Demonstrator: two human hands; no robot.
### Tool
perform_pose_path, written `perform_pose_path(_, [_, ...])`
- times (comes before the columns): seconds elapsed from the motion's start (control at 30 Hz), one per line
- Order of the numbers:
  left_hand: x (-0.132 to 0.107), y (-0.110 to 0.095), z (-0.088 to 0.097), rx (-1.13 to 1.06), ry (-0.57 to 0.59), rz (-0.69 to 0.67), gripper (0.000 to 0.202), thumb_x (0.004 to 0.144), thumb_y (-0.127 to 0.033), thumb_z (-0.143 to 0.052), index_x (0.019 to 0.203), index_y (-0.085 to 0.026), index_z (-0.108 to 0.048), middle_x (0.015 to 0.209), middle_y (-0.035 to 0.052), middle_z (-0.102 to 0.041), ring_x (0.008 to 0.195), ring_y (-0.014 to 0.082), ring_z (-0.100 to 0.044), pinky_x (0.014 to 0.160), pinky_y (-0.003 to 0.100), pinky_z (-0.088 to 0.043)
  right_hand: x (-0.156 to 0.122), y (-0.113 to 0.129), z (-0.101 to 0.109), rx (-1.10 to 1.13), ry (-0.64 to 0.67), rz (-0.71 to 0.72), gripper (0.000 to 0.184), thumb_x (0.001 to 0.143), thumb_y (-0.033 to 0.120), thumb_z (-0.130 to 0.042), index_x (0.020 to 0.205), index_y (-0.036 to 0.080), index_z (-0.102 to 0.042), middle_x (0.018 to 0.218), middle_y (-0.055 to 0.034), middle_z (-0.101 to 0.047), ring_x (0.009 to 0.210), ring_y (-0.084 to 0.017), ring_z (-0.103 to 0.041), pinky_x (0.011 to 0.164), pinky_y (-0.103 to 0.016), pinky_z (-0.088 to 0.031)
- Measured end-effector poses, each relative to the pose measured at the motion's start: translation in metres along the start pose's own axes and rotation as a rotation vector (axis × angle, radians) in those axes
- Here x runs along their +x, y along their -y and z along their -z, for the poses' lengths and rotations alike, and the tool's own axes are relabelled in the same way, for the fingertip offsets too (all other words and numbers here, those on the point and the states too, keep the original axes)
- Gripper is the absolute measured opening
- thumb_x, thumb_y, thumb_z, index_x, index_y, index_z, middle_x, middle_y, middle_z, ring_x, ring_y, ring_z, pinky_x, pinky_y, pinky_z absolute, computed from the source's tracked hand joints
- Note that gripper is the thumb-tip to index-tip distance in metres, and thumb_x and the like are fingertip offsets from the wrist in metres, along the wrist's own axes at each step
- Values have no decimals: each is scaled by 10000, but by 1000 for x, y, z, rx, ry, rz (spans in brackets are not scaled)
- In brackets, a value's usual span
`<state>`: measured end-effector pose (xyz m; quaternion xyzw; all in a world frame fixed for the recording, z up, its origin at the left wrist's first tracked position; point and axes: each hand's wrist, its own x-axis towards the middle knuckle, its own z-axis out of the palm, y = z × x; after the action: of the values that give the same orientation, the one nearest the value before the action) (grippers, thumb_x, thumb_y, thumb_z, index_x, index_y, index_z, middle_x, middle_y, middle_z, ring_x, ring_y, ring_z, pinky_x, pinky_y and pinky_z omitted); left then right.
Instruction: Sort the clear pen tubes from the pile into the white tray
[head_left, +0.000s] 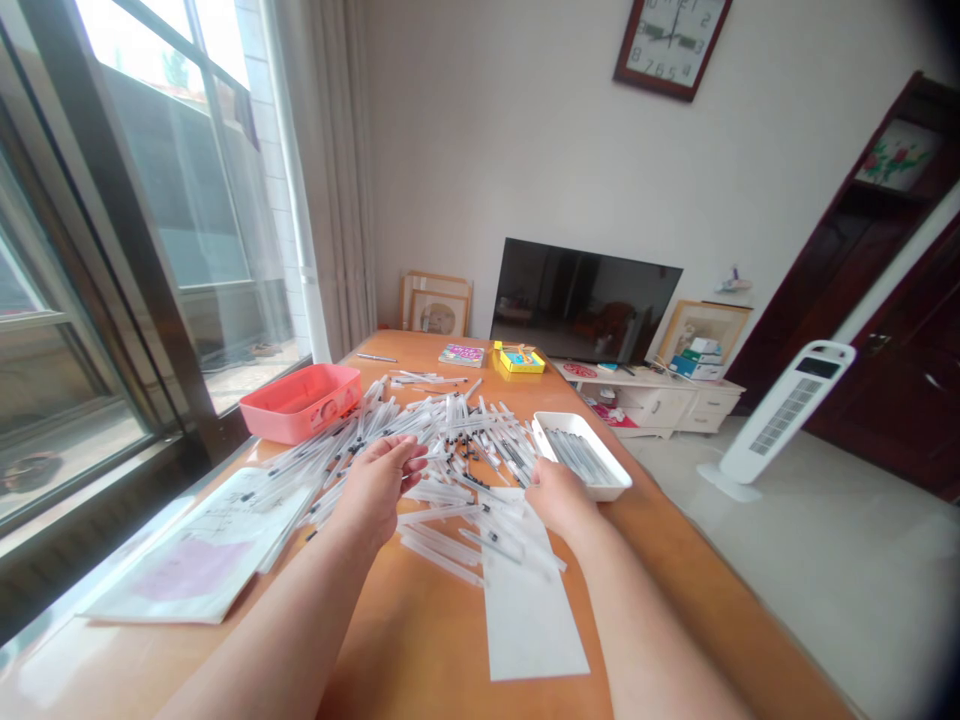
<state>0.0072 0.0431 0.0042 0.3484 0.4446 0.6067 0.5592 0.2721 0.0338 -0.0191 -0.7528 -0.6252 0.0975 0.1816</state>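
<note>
A large heap of clear plastic pens [450, 440] with dark tips covers the middle of the orange wooden table [420, 640]. My left hand [379, 485] hovers over the near side of the heap, palm turned inward, fingers loosely curled, holding nothing I can make out. My right hand [556, 495] rests on the heap's right edge, right beside a white tray [611, 485] that holds several pens laid side by side. Its fingers are bent down among the pens and mostly hidden.
A pink plastic bin [300, 400] stands at the table's left, near the window. White sheets [525, 610] lie under my right arm, and more papers [195, 555] lie at the left. A yellow box [517, 358] and a small book [461, 354] sit at the far end. A white tower fan [780, 415] stands on the floor at right.
</note>
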Motion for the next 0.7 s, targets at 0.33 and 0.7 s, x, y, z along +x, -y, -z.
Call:
perform_pose_path(0.33, [2,-12,4,-56,-59,-12,294,720,-286,-774,939,-143,-638,957,126,-713,682,119,-639,584,214,-483,-37,24,15,223,294,264,80,703,136,-569,729,201,-609,690,14,-625,625,-129,-527,526,-231,-267])
perform_pose_path(0.7, [-1,-15,4,-48,-49,-32,315,709,-312,-771,935,-146,-625,907,98,-707,658,112,-621,594,223,-457,-33,19,21,37,459,153,161,602,126,-593,547,194,-458,494,48,-417,469,-103,-405,457,-257,-205])
